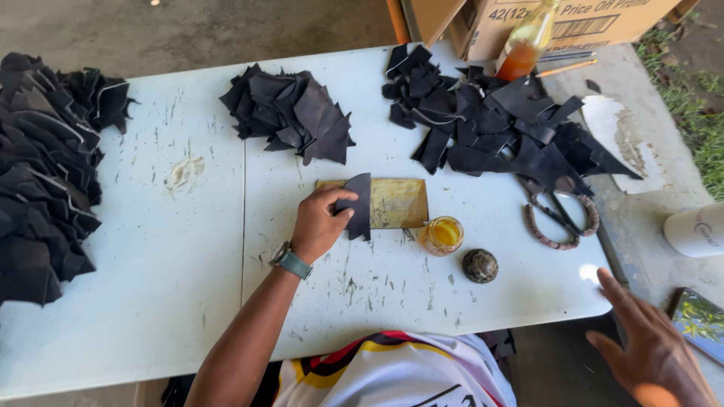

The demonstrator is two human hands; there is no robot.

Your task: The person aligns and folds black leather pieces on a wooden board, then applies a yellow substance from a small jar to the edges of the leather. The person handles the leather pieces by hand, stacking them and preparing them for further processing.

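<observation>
A dark leather piece (358, 205) lies tilted across the left end of a yellowish board (392, 203) near the middle of the white table (188, 301), and the left hand (320, 222) pinches its edge between thumb and fingers, the wrist wearing a watch (290, 260). Just to the right of the board, at its lower corner, stands a small open jar (443, 235) of yellow liquid, and a little past that sits a round dark lid (480, 265). Farther right of the board lie scissors (559, 218) with wrapped handles, partly under a wide pile of leather scraps (498, 124). Behind the board is a smaller pile of cut pieces (290, 113), and far to its left a big heap (45, 166) fills the table's end. Beyond the scraps stand a bottle (528, 41) of orange liquid and a cardboard box (581, 19). The right hand (652, 350) hangs off the table's right edge, well away from the board, fingers spread and holding nothing.
</observation>
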